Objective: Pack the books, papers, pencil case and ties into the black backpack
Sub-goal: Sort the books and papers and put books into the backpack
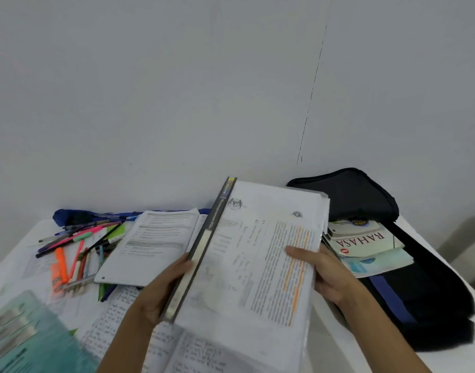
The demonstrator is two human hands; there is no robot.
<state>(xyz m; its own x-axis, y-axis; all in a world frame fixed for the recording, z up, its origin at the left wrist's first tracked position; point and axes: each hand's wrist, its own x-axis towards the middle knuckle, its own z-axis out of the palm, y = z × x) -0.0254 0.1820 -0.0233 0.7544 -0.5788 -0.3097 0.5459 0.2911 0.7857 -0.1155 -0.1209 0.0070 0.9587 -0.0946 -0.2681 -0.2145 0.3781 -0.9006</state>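
Above the white table (330, 329), mid-view: I'm holding a book (201, 246) with a stack of papers (266, 251) on top, lifted off the surface and tilted.

- Book: dark grey spine, with a yellow and blue patch at its far end. Spine faces left.
- Papers: white printed pages. The top one has dense text with orange highlighted lines, a crest at top left, and what looks like a clear plastic sleeve around it. Print is too blurred to read.
- Left hand (163, 289): curled round the spine edge, fingers under, thumb against the spine.
- Right hand (319, 270): pinching the right edge, thumb flat on the top page, fingers underneath.

Black backpack (365, 200): lies on the table at right against the wall, main flap open. A blue stripe runs along its near part. Inside are a white book (363, 239) titled "RAHASIA" and thin pale teal booklets (379, 262) below it, all sticking out of the opening.

Left of the stack, on the table:
- open workbook (155, 243)
- loose pens and highlighters (69, 251)
- blue pouch (72, 215) at the back
- handwritten sheets (118, 313)
- teal book (23, 332) at the near corner
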